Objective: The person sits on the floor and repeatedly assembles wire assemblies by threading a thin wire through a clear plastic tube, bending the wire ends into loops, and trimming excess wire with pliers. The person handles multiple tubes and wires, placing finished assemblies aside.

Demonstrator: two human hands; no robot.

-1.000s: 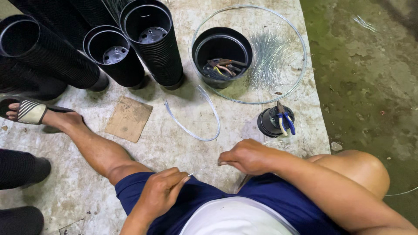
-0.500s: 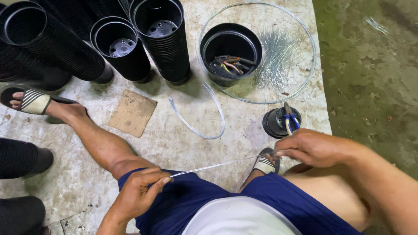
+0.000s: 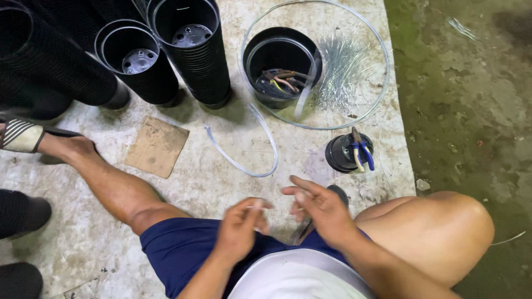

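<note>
While both hands [image 3: 277, 218] meet, clear tube [image 3: 244, 147] lies ahead — untouched.

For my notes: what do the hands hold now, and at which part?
The left hand pinches something thin and pale at its fingertips; what it is cannot be told. The right hand seems to hold nothing.

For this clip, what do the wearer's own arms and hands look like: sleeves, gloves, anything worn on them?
Both forearms are bare, with no sleeve in view. The left hand and right hand wear no gloves; no ring, watch or wristband shows, though the fingers are motion-blurred. Elsewhere the person wears dark blue shorts, a white top and a striped sandal.
</note>
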